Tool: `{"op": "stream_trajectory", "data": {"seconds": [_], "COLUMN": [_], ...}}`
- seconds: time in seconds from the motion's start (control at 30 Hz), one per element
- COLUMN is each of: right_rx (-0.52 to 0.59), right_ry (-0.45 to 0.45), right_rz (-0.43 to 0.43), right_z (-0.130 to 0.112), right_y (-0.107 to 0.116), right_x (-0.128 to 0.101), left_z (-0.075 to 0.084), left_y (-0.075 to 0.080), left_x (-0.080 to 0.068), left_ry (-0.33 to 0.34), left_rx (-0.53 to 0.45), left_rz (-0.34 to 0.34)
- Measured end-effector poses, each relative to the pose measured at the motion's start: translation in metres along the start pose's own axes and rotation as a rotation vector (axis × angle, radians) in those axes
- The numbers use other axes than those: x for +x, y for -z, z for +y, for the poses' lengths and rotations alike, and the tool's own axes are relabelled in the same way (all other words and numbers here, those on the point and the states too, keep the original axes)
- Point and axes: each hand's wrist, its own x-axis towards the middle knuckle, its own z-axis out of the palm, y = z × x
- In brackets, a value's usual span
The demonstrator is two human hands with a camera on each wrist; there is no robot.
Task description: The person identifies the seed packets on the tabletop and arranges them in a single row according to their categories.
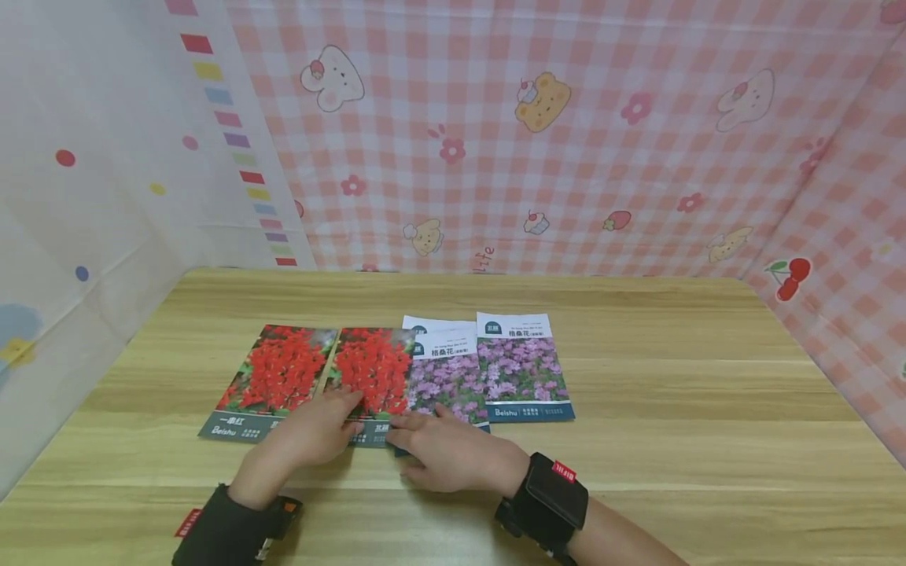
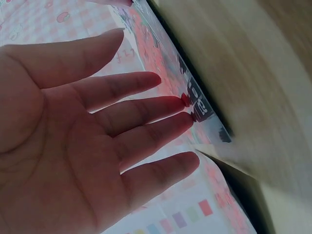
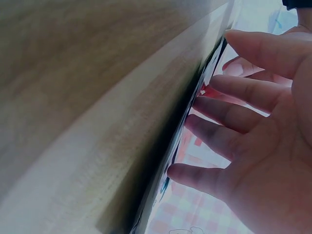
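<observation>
I see four seed packets in a row on the table (image 1: pixel 637 487). The far-left red packet (image 1: pixel 272 377) lies just left of my left hand (image 1: pixel 311 432), partly under the wrist side. That hand is flat, fingers straight and spread, tips resting on the lower part of the second red packet (image 1: pixel 375 373); the left wrist view shows the fingertips (image 2: pixel 187 117) touching the printed face, holding nothing. My right hand (image 1: pixel 446 452) lies palm down beside it, fingers relaxed and slightly fanned, tips at the bottom edge of the purple packet (image 1: pixel 453 377), which overlaps the one behind. In the right wrist view the fingers (image 3: pixel 214 124) meet the packet edge without curling round it. The last purple packet (image 1: pixel 524 369) sits just right of those fingers, untouched.

My worry: with both hands pressing flat, any slide could drag the two middle packets together and upset the overlap, since glossy paper slips readily on wood. Both forearms come in low from the near edge, wrists nearly level.
</observation>
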Motion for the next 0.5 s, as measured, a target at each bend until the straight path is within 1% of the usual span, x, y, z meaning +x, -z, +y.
{"op": "stream_trajectory", "data": {"seconds": [0.13, 0.3, 0.4, 0.5], "right_rx": [0.001, 0.027, 0.038, 0.048], "right_ry": [0.016, 0.013, -0.017, -0.063], "right_rz": [0.014, 0.038, 0.054, 0.065], "right_z": [0.0005, 0.0027, 0.0044, 0.0058], "right_y": [-0.0010, -0.0013, -0.0009, 0.0003], "right_x": [-0.0002, -0.0006, -0.0017, -0.0029], "left_z": [0.0003, 0.0000, 0.0031, 0.0076], "left_y": [-0.0003, -0.0018, -0.0013, -0.0007], "left_x": [-0.0004, -0.0014, -0.0033, -0.0053], "left_ry": [0.016, -0.006, -0.035, -0.055], "left_rx": [0.003, 0.018, 0.032, 0.036], "left_rz": [0.006, 0.037, 0.045, 0.035]}}
